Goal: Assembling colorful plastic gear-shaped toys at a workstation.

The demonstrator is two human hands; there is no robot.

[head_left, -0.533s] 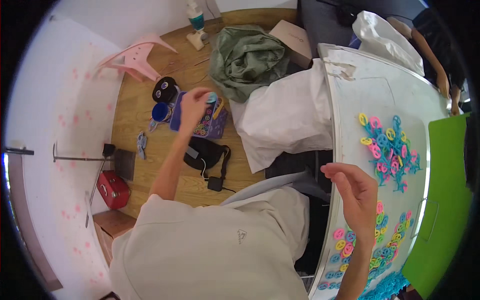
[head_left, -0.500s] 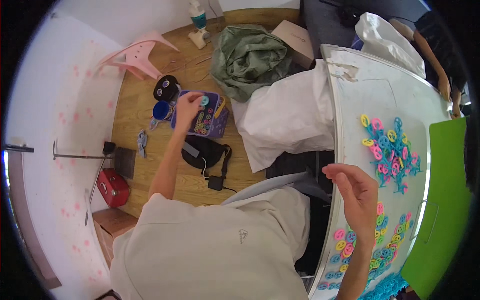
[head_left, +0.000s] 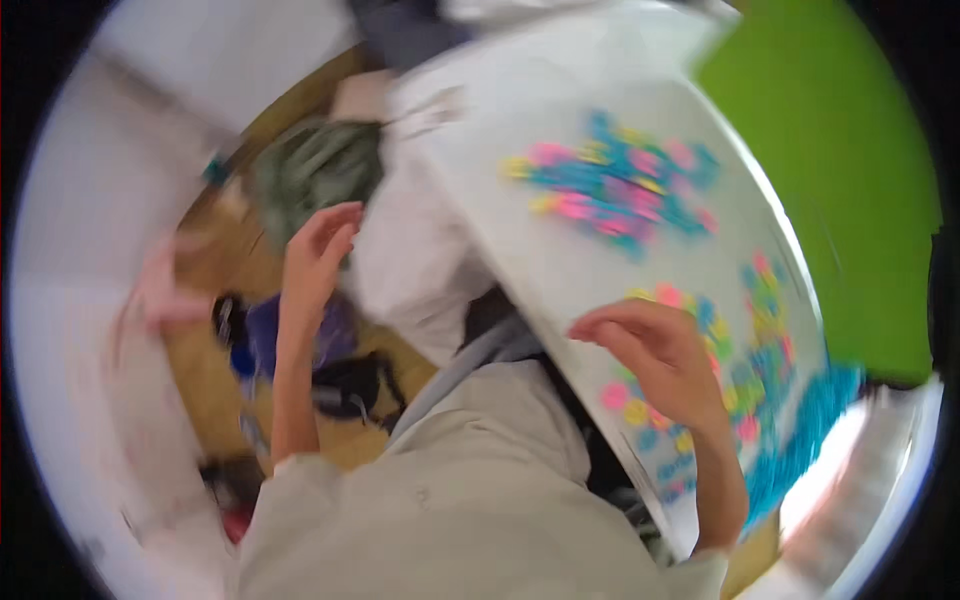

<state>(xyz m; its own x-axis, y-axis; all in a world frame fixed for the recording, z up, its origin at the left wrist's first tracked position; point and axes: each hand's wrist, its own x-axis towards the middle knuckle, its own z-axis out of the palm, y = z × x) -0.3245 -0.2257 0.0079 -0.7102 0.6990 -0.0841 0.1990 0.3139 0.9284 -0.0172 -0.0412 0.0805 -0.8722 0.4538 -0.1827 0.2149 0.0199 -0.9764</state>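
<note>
On the white table (head_left: 560,200) at the right lie the small coloured discs (head_left: 610,190), pink, yellow and blue, in a far cluster and a nearer scatter (head_left: 740,350) that runs toward the table's near edge. The right hand (head_left: 660,365) hovers over this nearer scatter, fingers curled loosely downward and half open; whether a piece sits under the fingertips I cannot tell (the whole picture is smeared by motion). The left hand (head_left: 315,255) is raised off to the left, well apart from the table, fingers spread open and holding nothing that shows. Below it, on the wooden floor (head_left: 210,370), lie a purple tray (head_left: 335,330) and dark objects too blurred to name, with a green cloth (head_left: 315,170) farther off and white fabric (head_left: 415,270) draped between floor and table.

The risk I judge greatest is a sweep: the curled right hand could brush the loose pieces toward the near edge and knock them off. With the view swinging this fast, a reach made now could also land on the wrong piece.
</note>
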